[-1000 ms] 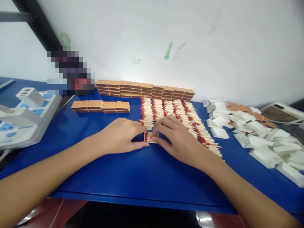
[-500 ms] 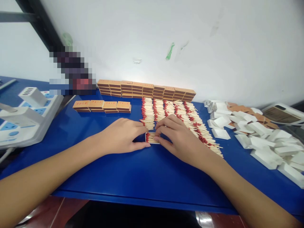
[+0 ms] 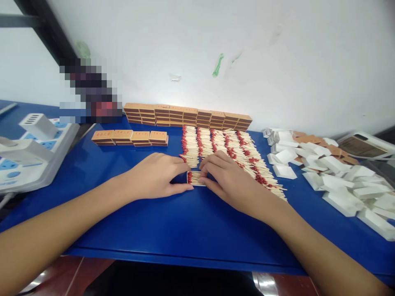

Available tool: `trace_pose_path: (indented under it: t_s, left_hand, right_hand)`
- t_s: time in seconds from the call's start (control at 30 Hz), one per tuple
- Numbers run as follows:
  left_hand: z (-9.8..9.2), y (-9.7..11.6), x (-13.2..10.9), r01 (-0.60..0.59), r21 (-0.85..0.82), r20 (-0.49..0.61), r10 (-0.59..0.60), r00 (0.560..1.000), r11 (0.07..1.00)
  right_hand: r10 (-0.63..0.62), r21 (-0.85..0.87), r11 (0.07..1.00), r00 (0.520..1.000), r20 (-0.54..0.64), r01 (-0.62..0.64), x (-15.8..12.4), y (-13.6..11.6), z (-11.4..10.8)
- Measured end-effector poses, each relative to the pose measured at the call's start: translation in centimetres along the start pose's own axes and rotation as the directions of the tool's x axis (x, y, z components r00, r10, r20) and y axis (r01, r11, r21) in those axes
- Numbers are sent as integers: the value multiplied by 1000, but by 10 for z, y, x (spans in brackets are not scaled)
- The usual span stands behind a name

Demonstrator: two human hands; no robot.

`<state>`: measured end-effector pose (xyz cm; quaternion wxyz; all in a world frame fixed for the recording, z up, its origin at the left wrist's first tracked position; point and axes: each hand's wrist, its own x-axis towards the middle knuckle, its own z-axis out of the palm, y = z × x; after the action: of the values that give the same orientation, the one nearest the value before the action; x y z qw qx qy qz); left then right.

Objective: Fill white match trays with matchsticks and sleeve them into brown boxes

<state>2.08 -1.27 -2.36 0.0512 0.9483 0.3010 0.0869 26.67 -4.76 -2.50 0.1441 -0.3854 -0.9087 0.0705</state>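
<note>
A small white matchbox tray (image 3: 196, 185) lies on the blue table between my hands, with red-headed matches (image 3: 194, 177) in it. My left hand (image 3: 156, 174) grips the tray's left end between thumb and fingers. At the other end, my right hand (image 3: 225, 174) has its curled fingers and thumb closed on the matches; the right end of the tray is hidden beneath them. Just beyond my hands, loose matches (image 3: 189, 144) lie in several rows, their red heads to the left. My right hand and forearm cover part of these rows.
Filled-looking orange matchboxes (image 3: 175, 115) are stacked along the wall, and a shorter row of matchboxes (image 3: 129, 137) stands at the left. White empty trays (image 3: 342, 197) and orange sleeves (image 3: 327, 146) are heaped at the right. A power strip (image 3: 58, 156) sits far left.
The matches now sit lower in the tray, and its white near edge shows more clearly. Both hands stay in almost the same place; the whole view has shifted slightly.
</note>
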Motion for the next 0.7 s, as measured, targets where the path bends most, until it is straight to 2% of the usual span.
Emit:
trace_pose_path:
  t_s: [0.23, 0.53, 0.7]
  left_hand:
    - [0, -2, 0, -9, 7, -6, 9, 1000, 1000]
    - [0, 0, 0, -6, 11, 5, 6, 1000, 1000]
    - [-1, -1, 0, -9, 13, -3, 9, 1000, 1000]
  right_hand:
    - [-12, -1, 1000, 998, -68, 12, -3, 3, -2]
    - [-26, -39, 999, 1000, -3, 26, -1, 2, 3]
    - [5, -15, 1000, 999, -43, -6, -2, 1, 0]
